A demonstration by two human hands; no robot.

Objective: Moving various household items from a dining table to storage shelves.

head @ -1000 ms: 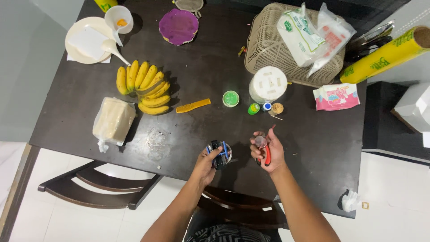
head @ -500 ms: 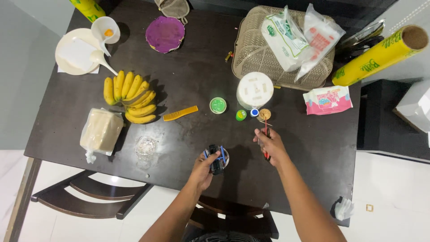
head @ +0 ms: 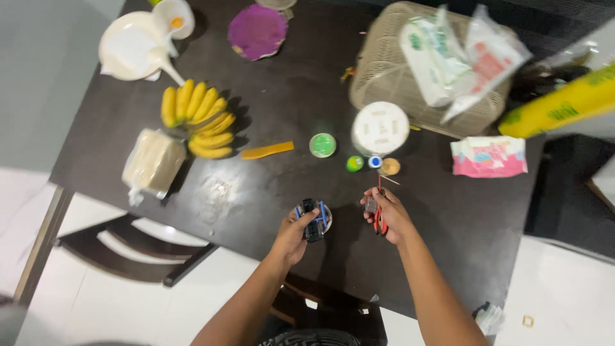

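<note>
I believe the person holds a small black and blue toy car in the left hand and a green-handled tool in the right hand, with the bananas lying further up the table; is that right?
Not quite: the tool in the right hand has a red handle, not green, as the head view shows. The rest stands: the left hand holds the small black and blue toy car, and the bananas lie further up the table.

A single head-worn camera looks steeply down from above onto the dark table (head: pixel 275 109), seemingly motion-blurred.
</note>
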